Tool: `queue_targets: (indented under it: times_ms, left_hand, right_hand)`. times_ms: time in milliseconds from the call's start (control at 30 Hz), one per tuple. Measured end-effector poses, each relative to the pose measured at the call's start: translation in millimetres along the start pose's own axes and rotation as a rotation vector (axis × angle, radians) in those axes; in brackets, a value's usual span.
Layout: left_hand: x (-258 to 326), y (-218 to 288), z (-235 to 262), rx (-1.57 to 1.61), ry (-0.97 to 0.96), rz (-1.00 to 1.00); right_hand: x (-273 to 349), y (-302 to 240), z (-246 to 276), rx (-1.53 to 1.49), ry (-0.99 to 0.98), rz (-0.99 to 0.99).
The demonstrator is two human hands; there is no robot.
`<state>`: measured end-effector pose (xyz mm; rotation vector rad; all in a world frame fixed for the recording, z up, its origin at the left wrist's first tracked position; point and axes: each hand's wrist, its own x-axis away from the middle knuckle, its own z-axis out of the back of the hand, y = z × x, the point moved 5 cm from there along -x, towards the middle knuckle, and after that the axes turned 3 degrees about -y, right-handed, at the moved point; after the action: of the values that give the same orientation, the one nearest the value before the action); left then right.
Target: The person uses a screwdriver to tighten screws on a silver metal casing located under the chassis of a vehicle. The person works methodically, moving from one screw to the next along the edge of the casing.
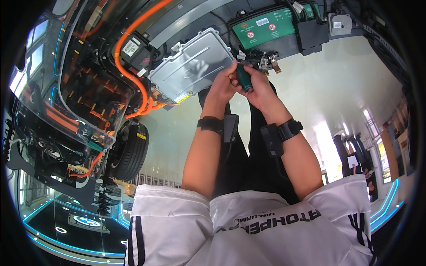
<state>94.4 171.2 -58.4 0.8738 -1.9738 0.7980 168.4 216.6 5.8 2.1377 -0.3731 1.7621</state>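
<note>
A dark green, rounded tool handle [243, 78] is held upright in front of me, beside the right corner of a silver metal housing [193, 66]. My right hand [259, 88] is closed round it, thumb along its upper part. Against its left side, my left hand [223, 86] has its fingers curled in and its thumb pointing up. What the left fingers hold, if anything, is hidden. The tool's working end cannot be made out. Just beyond both hands are small metal terminals and connectors [268, 64].
Thick orange cables [141, 88] run left of the housing, above a black tire [132, 150]. A green labelled panel [264, 29] and a black box [312, 37] are on the far side. People [353, 153] stand at the right, over the pale floor [328, 84].
</note>
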Motion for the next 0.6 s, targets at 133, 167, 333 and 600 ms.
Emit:
queue_targets:
  times_ms: [133, 167, 333, 600]
  left_hand:
    - [5, 15, -7, -0.295, 0.039, -0.02]
    - [5, 16, -9, -0.331, 0.074, -0.037]
    - [5, 6, -22, -0.24, -0.057, 0.193]
    - [9, 1, -17, -0.249, -0.074, 0.111]
  right_hand:
    - [19, -14, -9, 0.502, 0.086, 0.003]
    - [25, -15, -14, 0.674, 0.132, 0.076]
    - [26, -6, -12, 0.356, 0.115, 0.183]
    - [47, -14, -18, 0.746, 0.259, 0.133]
